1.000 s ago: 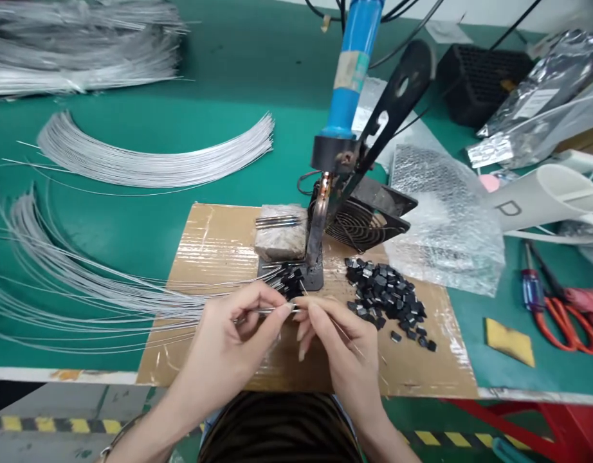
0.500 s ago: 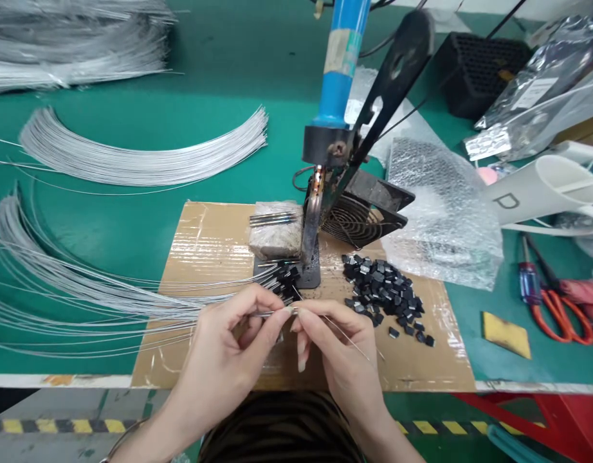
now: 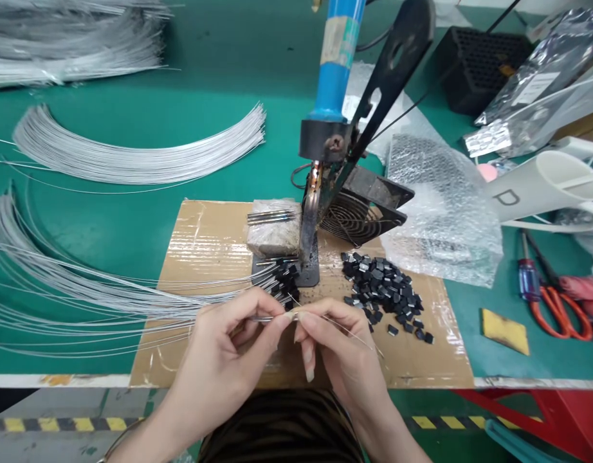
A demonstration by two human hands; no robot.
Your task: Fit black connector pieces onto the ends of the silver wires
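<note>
My left hand (image 3: 229, 350) pinches the ends of a bundle of thin silver wires (image 3: 94, 292) that fan out to the left over the green table. Thumb and forefinger of my right hand (image 3: 337, 347) pinch a single thin wire (image 3: 354, 331) that slants off to the right. The two pinches meet fingertip to fingertip above a taped cardboard sheet (image 3: 204, 244). Just beyond my fingers lie wire ends capped with small black pieces (image 3: 285, 280). A pile of loose black pieces (image 3: 386, 292) lies to the right of my right hand.
A blue-handled soldering iron in a black stand (image 3: 325, 148) rises behind my hands, beside a grey block (image 3: 272, 235) and a small fan (image 3: 364, 212). More wire bundles (image 3: 132, 157) lie at the left. Bubble wrap (image 3: 441, 212), a white tube (image 3: 542, 190), scissors (image 3: 557, 308) and a yellow pad (image 3: 505, 331) sit at the right.
My hands have stayed pinched together on the wires, shifting only slightly. My right hand's lower fingers have dropped a little. The view has tilted a bit.
</note>
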